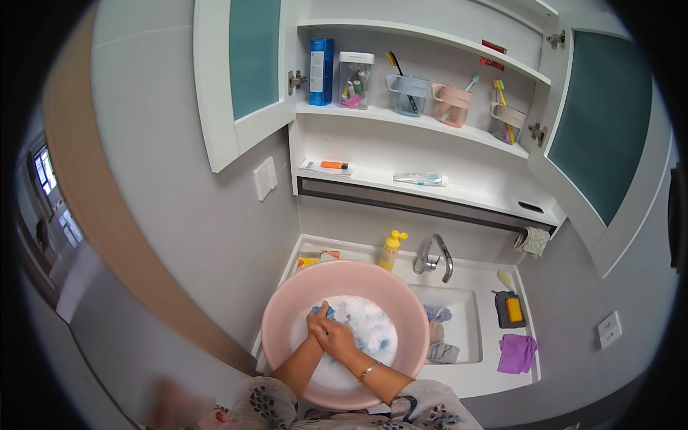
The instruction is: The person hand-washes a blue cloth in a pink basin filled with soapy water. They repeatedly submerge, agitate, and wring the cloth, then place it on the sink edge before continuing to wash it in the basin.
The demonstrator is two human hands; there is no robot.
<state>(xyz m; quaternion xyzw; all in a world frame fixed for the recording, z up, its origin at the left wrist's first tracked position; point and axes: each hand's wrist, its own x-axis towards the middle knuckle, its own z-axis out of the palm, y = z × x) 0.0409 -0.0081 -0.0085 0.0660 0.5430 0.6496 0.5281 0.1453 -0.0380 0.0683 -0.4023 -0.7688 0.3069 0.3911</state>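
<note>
A large pink basin (276, 308) holds white suds and water with bits of blue cloth (388, 344) showing through the foam. Over its left half my two hands are pressed together. My left hand (317, 317) is closed on a small blue cloth (329, 312), which sticks out past the fingers. Against it my right hand (335, 338) is also closed, its fingers wrapped over the left hand and the bunched cloth. Most of that cloth is hidden inside the grip. A bracelet circles my right wrist.
Right of the basin, a white sink (466, 322) holds grey and beige cloths (438, 337) below a chrome tap (435, 258). A yellow bottle (390, 249) stands behind. A purple cloth (517, 353) and yellow soap (514, 309) lie far right. Open cabinet doors (602, 129) jut out above.
</note>
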